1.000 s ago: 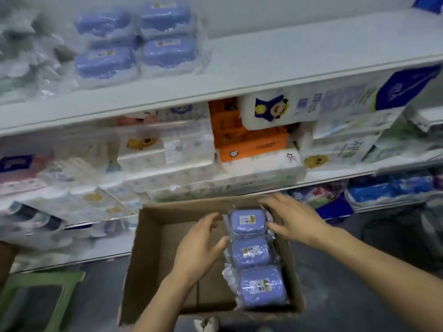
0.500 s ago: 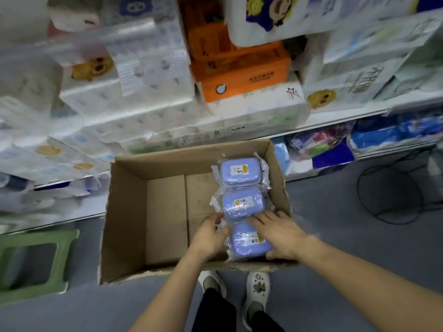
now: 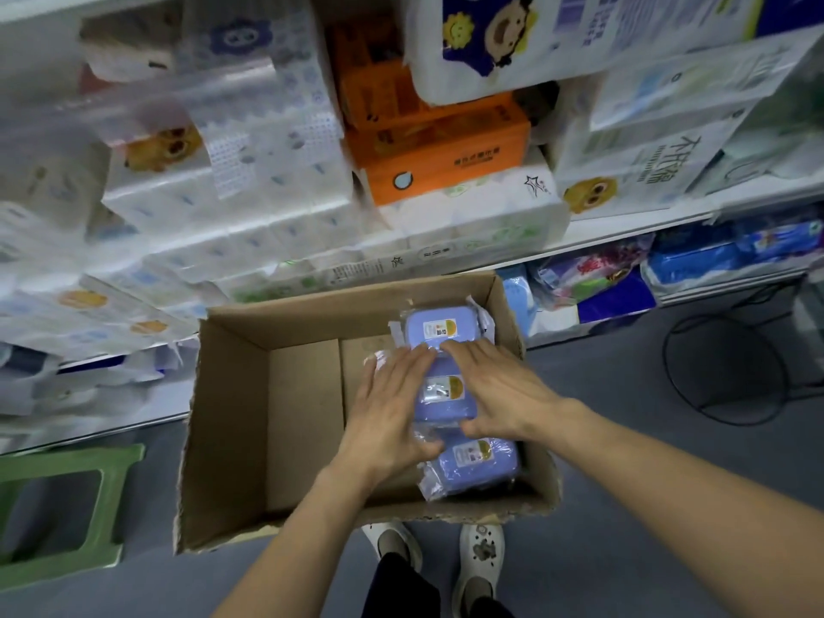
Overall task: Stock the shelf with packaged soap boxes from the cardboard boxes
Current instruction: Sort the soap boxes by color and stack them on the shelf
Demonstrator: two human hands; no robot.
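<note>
A person stands over an open cardboard box (image 3: 267,417) on the grey floor, in front of a shelf (image 3: 624,229) crowded with tissue and paper packs. Along the right side of the box lies a row of three purple soap boxes in clear plastic wrap: the far soap box (image 3: 441,328), the middle soap box (image 3: 443,394) and the near soap box (image 3: 477,459). The rest of the box floor shows bare cardboard.

The risk, as I judge it, lies in the slippery, loose wrap. If the hands squeeze only the film and not the hard case under it, the middle pack could slide out on the way up to the shelf. The crinkled wrap of its neighbours touches it and could catch, dragging one along or tipping it against the box wall.

The left hand (image 3: 392,417) lies flat against the left edge of the middle pack, fingers (image 3: 417,363) nearly straight and close together, thumb tucked near the lower corner. The right hand (image 3: 504,394) mirrors it on the right edge, fingers extended toward the far pack, thumb bent under the pack's near edge. Both hands bracket and press the pack; neither has curled fully round it.
</note>
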